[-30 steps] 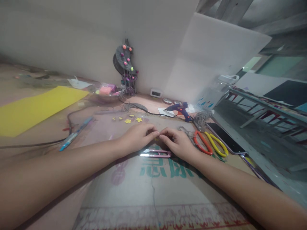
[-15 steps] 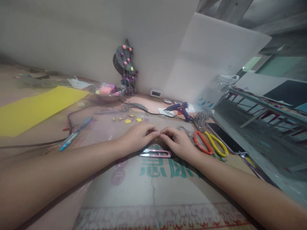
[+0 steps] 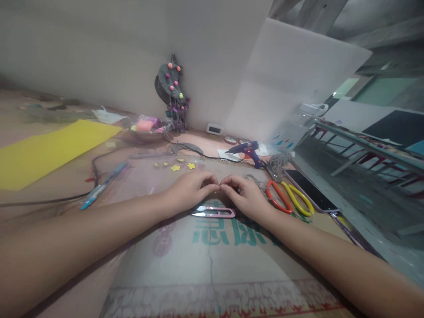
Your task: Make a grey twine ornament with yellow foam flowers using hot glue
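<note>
Mid-frame, the left hand (image 3: 187,190) and right hand (image 3: 247,198) meet at bunched fingertips; whether they pinch anything I cannot tell. Pink snips (image 3: 227,213) lie just below, yellow flowers (image 3: 191,166) above. An orange handle (image 3: 284,194) and phone (image 3: 310,189) crowd the right, a yellow sheet (image 3: 56,152) the left.

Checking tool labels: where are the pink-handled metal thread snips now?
Head view, centre: the snips lie on the flat green-lettered board, just on the wearer's side of the left hand and right hand.
</note>
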A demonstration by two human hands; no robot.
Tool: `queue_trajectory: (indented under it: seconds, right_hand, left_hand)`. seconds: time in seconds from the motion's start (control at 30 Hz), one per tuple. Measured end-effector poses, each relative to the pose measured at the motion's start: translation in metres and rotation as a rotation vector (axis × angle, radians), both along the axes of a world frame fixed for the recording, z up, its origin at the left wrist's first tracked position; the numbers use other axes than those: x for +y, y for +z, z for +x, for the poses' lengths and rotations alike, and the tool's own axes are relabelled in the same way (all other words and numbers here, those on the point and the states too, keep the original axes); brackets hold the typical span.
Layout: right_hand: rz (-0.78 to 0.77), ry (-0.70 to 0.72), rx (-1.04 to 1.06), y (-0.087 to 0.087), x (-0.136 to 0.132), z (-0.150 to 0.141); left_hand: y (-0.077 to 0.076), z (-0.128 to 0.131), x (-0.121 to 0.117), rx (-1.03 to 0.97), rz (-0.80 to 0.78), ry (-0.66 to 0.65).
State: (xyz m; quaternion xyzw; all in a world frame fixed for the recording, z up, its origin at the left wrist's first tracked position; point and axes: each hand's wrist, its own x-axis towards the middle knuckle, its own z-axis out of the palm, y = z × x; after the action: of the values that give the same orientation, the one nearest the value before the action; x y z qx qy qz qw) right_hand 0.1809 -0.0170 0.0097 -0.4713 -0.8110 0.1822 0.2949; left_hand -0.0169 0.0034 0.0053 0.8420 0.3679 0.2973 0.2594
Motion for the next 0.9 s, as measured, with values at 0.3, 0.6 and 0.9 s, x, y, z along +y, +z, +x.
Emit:
queue_trajectory:
  seconds: [0.3, 0.6, 0.9]
  right_hand:
    - [-0.003, 0.001, 0.003, -0.0004, 0.0001, 0.0002]
    - [-0.007, -0.017, 0.0, 0.001, -0.0009, -0.0004]
    - [-0.007, -0.012, 0.0, -0.0013, -0.0002, 0.0001]
  left_hand:
    - [0.0013, 0.0001, -0.0008, 0.001, -0.013, 0.01]
    - [0.0024, -0.0004, 0.0, 0.006, -0.027, -0.001]
    - [0.0023, 0.0006, -0.0008, -0.045, -0.03, 0.073]
